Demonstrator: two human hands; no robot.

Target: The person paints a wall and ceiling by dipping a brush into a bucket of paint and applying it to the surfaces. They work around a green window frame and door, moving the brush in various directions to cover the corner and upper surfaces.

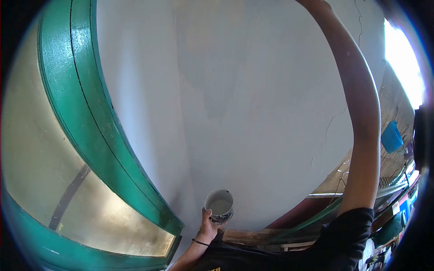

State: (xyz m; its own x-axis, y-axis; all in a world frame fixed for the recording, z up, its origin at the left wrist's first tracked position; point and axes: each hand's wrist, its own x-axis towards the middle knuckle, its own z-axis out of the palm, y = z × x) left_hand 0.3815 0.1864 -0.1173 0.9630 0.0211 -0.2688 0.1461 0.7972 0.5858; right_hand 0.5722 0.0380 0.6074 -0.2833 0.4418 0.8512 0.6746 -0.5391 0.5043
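Observation:
My left hand (207, 229) is wrapped round a small cup (221, 220) with a whitish inside, low in the middle of the head view. The cup's mouth faces the camera, and a dark pattern shows on its outer side. A dark bracelet circles my left wrist. My right arm reaches up along the right side, in front of a pale wall (262, 113). Only the base of my right hand (318, 4) shows at the top edge; its fingers are out of frame.
A green frame (101, 131) with frosted panes (113, 203) curves down the left. Thin cracks run over the wall. On the right hang a blue container (392, 137) and other household items, with a bright opening (402, 63) above. A green cloth-like strip (312, 221) lies behind my shoulder.

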